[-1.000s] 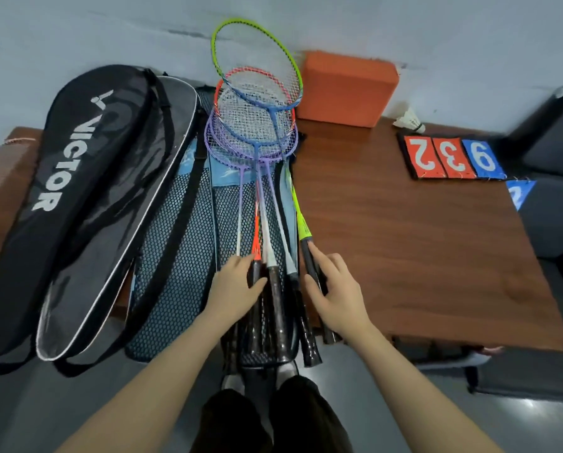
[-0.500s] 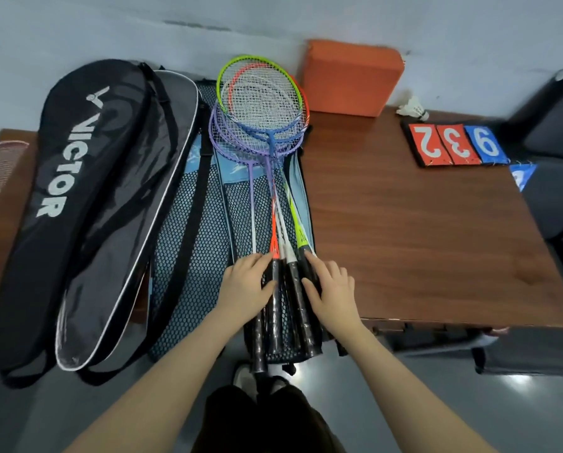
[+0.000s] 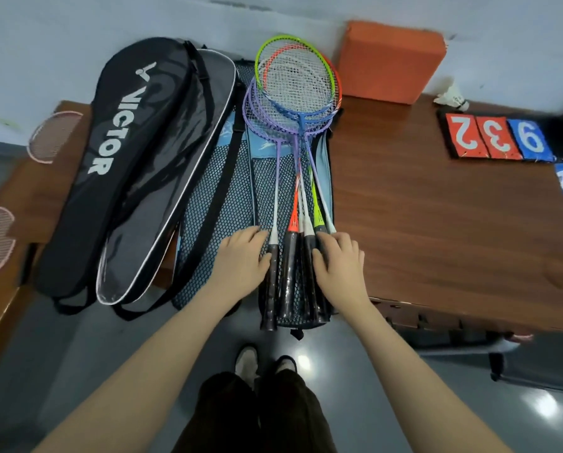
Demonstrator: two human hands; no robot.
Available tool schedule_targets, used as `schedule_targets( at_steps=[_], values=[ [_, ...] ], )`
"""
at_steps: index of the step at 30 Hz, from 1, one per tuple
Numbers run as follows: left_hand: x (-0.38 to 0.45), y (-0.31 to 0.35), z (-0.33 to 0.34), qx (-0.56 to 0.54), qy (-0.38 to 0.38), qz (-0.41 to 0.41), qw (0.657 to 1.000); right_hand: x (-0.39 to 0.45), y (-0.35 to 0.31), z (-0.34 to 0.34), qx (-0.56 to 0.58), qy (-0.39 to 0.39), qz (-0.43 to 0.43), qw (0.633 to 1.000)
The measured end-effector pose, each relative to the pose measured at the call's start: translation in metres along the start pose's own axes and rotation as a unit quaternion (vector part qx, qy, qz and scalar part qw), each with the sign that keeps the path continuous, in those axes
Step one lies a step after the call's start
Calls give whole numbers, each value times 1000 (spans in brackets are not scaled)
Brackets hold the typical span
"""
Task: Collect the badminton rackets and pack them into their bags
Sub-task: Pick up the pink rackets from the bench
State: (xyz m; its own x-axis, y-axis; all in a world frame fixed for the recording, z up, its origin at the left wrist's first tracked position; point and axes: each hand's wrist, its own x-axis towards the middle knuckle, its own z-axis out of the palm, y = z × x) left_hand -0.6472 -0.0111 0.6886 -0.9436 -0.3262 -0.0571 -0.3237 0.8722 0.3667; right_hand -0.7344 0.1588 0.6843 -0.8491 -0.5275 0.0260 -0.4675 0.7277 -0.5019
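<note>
The rackets point(image 3: 295, 165) lie stacked on the open blue mesh bag point(image 3: 221, 204) at the left part of the desk point(image 3: 437, 223), heads toward the wall, black grips side by side at the near edge. The left hand point(image 3: 242, 261) rests flat against the left side of the grips, fingers straight. The right hand point(image 3: 340, 266) presses the right side, fingers extended. A black bag point(image 3: 110, 152) lies just left of the blue one.
</note>
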Motion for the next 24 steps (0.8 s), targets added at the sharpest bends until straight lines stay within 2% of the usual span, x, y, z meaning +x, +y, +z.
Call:
schedule_targets(
  at_steps=[4, 7, 12, 15, 18, 22, 24],
  values=[
    [-39, -24, -28, -17, 53, -17, 998, -13, -40, -2, 38, 16, -32, 999],
    [-78, -56, -48, -26, 89, -45, 995, -34, -75, 13, 40, -6, -64, 997],
    [-163, -136, -59, -74, 87, -136, 984, -86, -141, 68, 30, -67, -128, 989],
    [-230, -198, -55, -101, 78, -194, 973, -117, -190, 110, 39, -63, -153, 985],
    [-293, -266, -51, -125, 49, -249, 959, -151, -241, 159, 75, -106, -133, 983],
    [-369, -333, -46, -148, 0, -334, 931, -188, -293, 221, 82, -245, -58, 964],
    [-402, -360, -39, -182, -42, -381, 905, -199, -311, 243, 80, -294, -8, 952]
  ],
)
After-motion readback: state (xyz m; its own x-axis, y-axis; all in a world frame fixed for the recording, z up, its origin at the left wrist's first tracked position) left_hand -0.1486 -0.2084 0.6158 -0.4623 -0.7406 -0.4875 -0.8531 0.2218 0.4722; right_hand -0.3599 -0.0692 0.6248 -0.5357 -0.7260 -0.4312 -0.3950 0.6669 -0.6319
